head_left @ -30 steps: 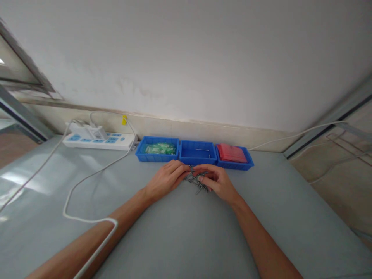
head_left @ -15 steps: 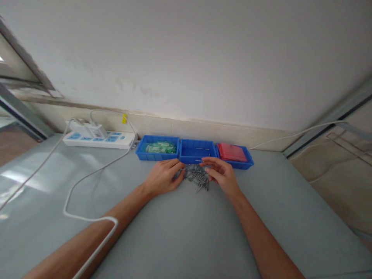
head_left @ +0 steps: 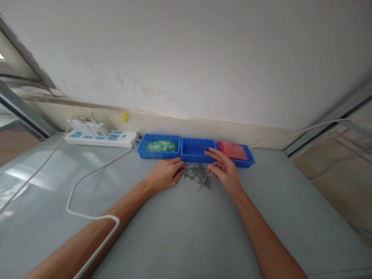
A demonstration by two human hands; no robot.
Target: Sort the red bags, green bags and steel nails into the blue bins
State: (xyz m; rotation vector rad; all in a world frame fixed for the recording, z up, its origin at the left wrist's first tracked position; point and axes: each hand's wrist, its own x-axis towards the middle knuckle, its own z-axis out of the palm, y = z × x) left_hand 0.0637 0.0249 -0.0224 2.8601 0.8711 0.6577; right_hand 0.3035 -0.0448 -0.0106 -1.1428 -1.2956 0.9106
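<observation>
Pale wall (head_left: 186,62) with faint stains, beige tiled base strip (head_left: 162,120), smooth grey table (head_left: 180,232) against it, glare at left

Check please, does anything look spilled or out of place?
Metal fasteners lie in a loose heap on the table, outside the middle blue tray, so they look spilled. The white cable awkwardly crosses in front of the left forearm.

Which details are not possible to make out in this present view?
All in the head view:
- Number of metal fasteners: they overlap.
- Left hand: its back hides the palm.
- Right hand: fingertips too blurred to show any grip.
- Green-and-white contents: too small to identify.
- Upper arms: cut off by bottom edge.
</observation>
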